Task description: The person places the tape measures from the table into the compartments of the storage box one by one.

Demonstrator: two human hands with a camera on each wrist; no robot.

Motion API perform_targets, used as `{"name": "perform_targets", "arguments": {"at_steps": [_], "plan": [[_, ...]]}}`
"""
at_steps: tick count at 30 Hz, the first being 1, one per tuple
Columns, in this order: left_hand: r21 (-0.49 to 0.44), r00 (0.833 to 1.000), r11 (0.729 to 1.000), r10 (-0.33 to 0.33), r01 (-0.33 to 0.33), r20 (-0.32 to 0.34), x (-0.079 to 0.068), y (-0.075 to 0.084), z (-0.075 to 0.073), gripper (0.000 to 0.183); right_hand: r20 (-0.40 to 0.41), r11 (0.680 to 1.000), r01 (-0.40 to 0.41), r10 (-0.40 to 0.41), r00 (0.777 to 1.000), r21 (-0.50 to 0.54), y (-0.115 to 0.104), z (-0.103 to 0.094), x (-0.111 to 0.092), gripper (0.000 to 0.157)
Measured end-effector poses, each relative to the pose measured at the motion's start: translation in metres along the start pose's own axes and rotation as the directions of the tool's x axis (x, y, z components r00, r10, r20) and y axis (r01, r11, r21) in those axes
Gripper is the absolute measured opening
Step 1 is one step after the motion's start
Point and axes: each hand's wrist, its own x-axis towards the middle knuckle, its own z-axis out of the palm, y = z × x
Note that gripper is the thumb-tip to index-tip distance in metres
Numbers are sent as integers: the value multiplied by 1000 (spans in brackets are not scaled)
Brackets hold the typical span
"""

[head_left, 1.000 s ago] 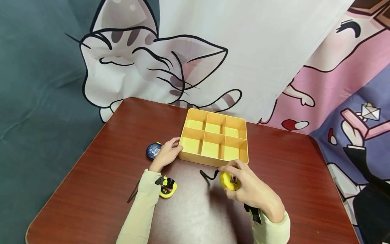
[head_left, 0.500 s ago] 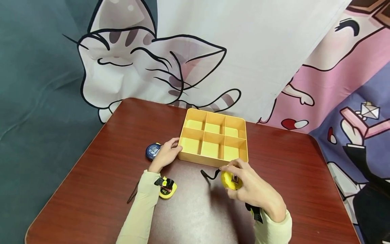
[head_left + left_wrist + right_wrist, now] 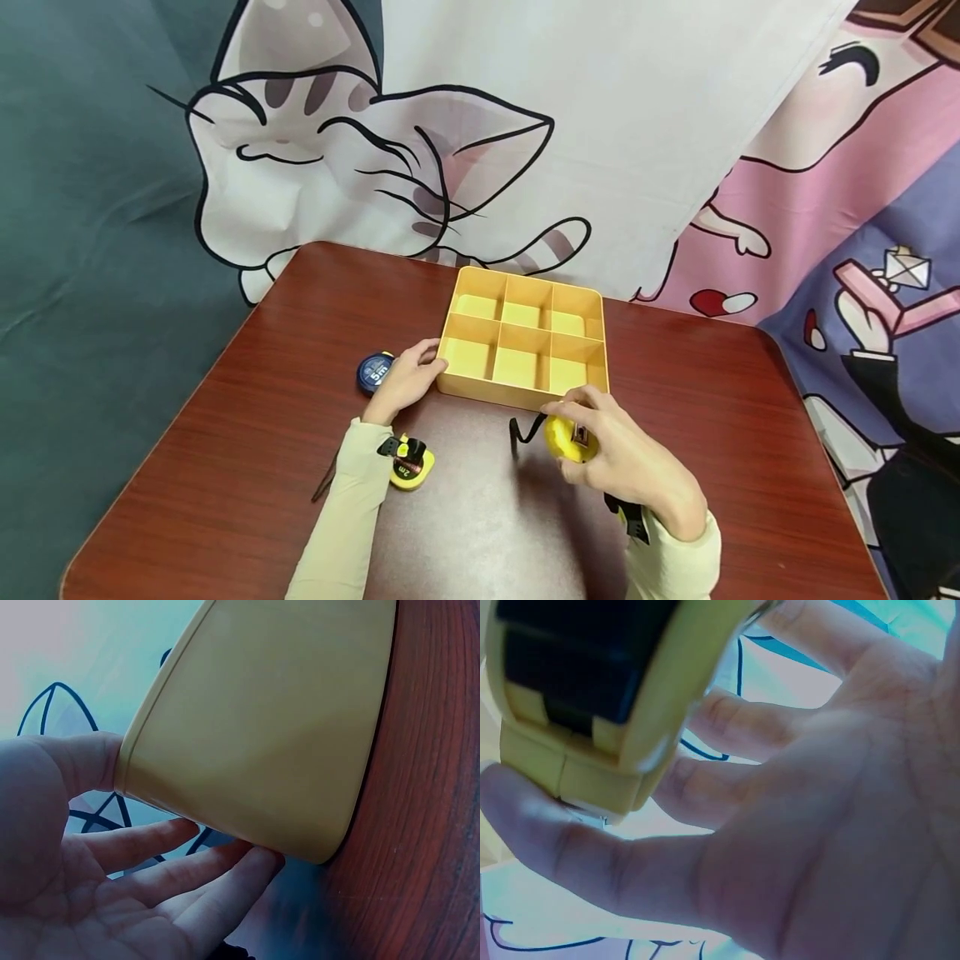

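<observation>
My right hand (image 3: 626,446) pinches a yellow tape measure (image 3: 567,438) between thumb and fingers, in front of the box's near right corner. In the right wrist view, the tape measure (image 3: 592,697) shows its black-and-yellow edge, thumb against one end. Its black strap (image 3: 525,429) dangles to the left. My left hand (image 3: 407,379) rests against the left side of a yellow divided box (image 3: 517,393). The left wrist view shows the thumb at the rim of the box (image 3: 255,727) and nearly straight fingers touching its side. Its several compartments hold nothing.
A blue tape measure (image 3: 371,372) lies left of the left hand, partly hidden by it. Under the left wrist sits a small yellow-and-black tape measure (image 3: 412,471), with a dark strap (image 3: 325,479) left of the forearm. A printed curtain (image 3: 480,167) hangs behind the brown table (image 3: 247,467).
The strap of the held tape measure has swung from reaching left to hanging down. The right hand has shifted slightly right with the tape measure; the left hand stays at the box.
</observation>
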Motion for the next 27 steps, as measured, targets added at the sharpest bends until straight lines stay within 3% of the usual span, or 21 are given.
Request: {"name": "perform_targets", "arguments": {"at_steps": [27], "plan": [[-1, 1000, 1000, -11, 11, -4, 1, -1, 2, 51, -19, 999, -21, 20, 1000, -38, 6, -11, 0, 50]]}}
